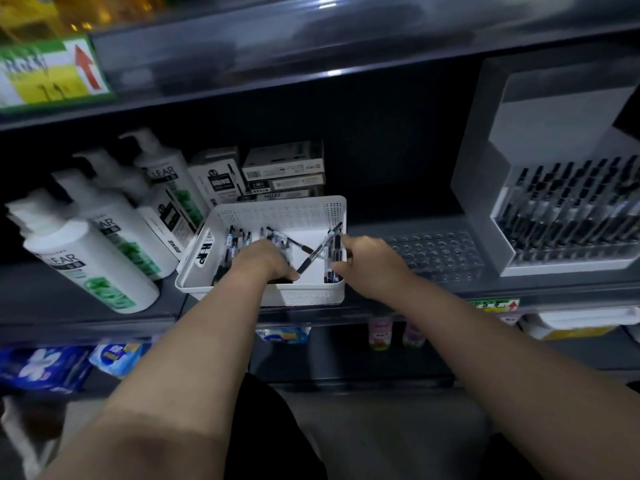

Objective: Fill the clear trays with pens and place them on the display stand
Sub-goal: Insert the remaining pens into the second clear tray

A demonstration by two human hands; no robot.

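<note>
one head-worn wide-angle view, facing forward and down along both forearms, close to the shelf [415,293]; left hand [268,259] and right hand [369,259] mid-frame in the white basket [277,211].

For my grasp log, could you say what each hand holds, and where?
Right hand grips a bundle of pens midway; for the left hand, it cannot be told.

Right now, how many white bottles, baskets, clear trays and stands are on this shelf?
Bottles: 4
Basket: 1
Clear tray: 1
Stand: 1
Total: 7
</note>
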